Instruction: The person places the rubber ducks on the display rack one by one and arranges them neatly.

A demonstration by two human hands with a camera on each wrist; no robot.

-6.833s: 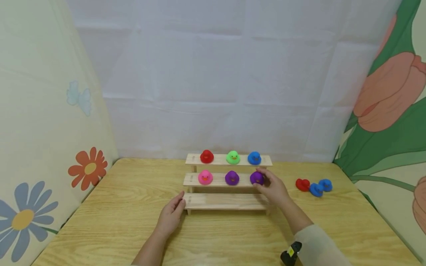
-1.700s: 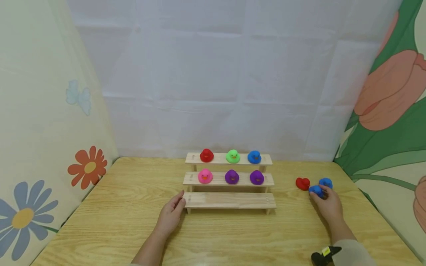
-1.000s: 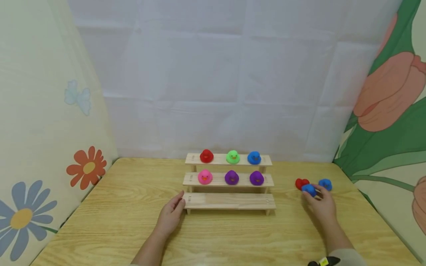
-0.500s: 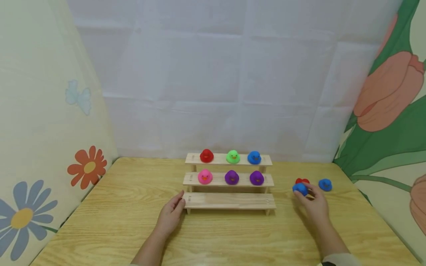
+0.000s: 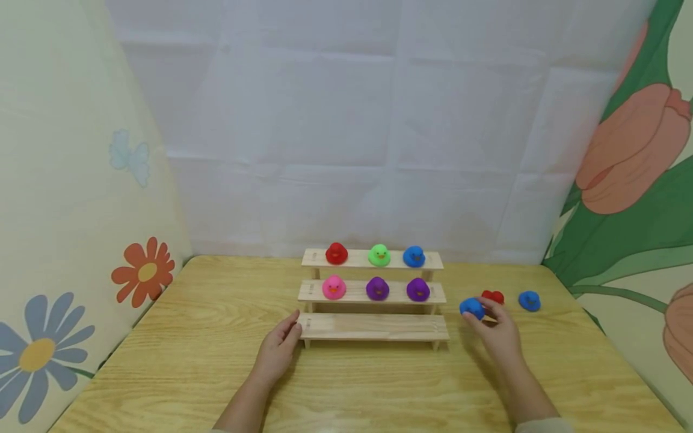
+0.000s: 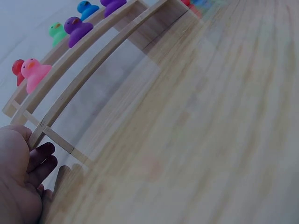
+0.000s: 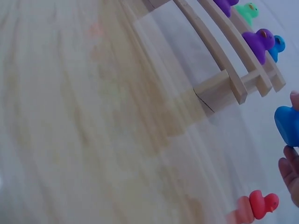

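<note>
My right hand [image 5: 500,337] pinches a blue rubber duck [image 5: 471,308] between thumb and fingers, lifted off the table to the right of a three-step wooden rack [image 5: 373,328]. The right wrist view shows this blue duck [image 7: 287,125] at its edge, only partly in frame. My left hand [image 5: 278,352] holds the left end of the rack's lowest step, thumb above and fingers below in the left wrist view. The top step carries a red duck [image 5: 336,254], a green duck [image 5: 379,255] and a blue one. On the middle step sit a pink duck [image 5: 334,287] and two purple ducks [image 5: 377,288].
Behind my right hand lies another red duck [image 5: 493,297], partly hidden. A further blue duck [image 5: 529,300] rests to its right on the wood-grain table [image 5: 346,391]. A white cloth [image 5: 346,120] hangs at the back, with flower-printed panels at both sides.
My right hand left the right purple duck, took the nearer blue duck from the group at the right and carried it left towards the rack. My left hand has stayed in place.
</note>
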